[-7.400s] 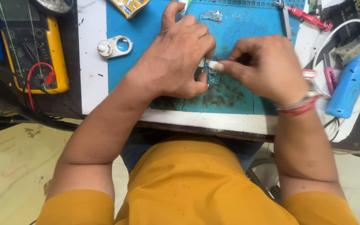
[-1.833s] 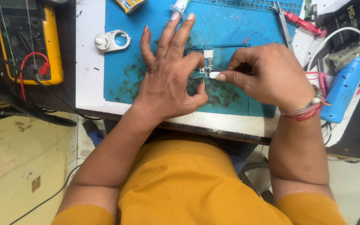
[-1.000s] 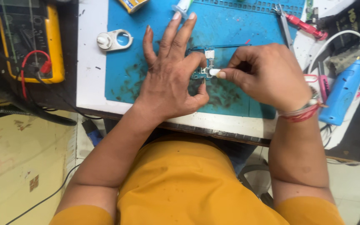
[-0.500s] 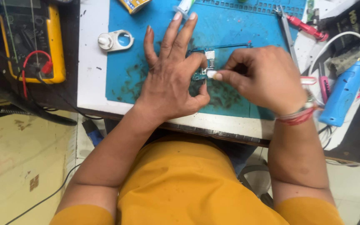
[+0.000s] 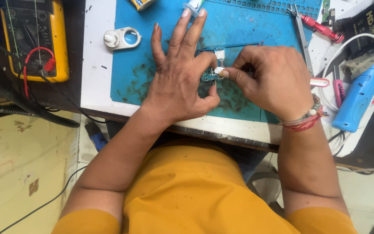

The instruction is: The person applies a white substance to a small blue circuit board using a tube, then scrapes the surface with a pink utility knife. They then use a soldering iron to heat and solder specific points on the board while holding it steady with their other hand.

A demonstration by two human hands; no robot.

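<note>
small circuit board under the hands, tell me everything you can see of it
The small circuit board is greenish-blue with a pale metal part near its top and lies flat on the blue work mat. The left hand pins it down with thumb and forefinger; the right hand presses a small white tip against it. Most of it is hidden.

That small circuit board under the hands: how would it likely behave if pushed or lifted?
The small circuit board looks thin and flat, so probably stiff and light, apt to slide on the blue mat; the left hand seems to pin it. The right hand touches it with only a white tip, suggesting fragile parts.
</note>
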